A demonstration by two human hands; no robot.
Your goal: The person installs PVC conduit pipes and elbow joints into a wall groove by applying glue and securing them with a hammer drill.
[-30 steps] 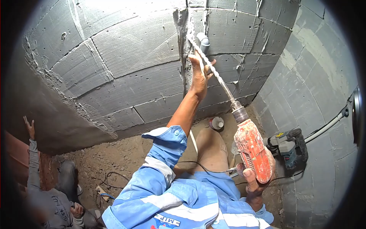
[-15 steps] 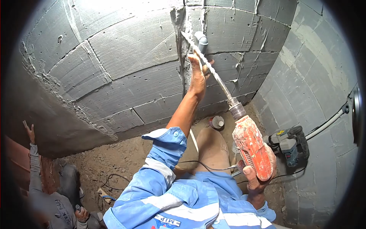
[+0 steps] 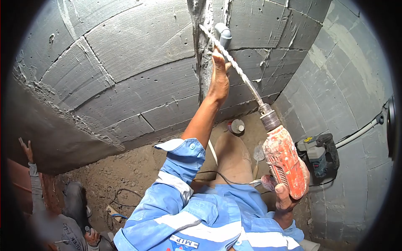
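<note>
My right hand (image 3: 285, 200) is wrapped round the rear handle of a worn, dust-covered orange-red power drill (image 3: 285, 161). Its long, pale spiral bit (image 3: 238, 70) slants up and left, the tip lying over a rough vertical groove (image 3: 204, 62) cut in the grey block wall (image 3: 150, 88). My left hand (image 3: 219, 79) reaches up to the wall, its fingers closed round a grey elbow pipe (image 3: 225, 37) just under the bend. The bit passes in front of the fingers and hides part of them.
Below the drill, a trowel (image 3: 258, 154) lies by my knee, and a small container (image 3: 236, 126) stands near the wall. A second power tool (image 3: 317, 157) is at the right wall, beside a white pipe (image 3: 356, 136). Another person (image 3: 69, 228) is low at the left.
The view has tilted down, so the wall sits higher in frame. The drill body has swung right and down, showing more of the trowel. Both hands keep their grips.
</note>
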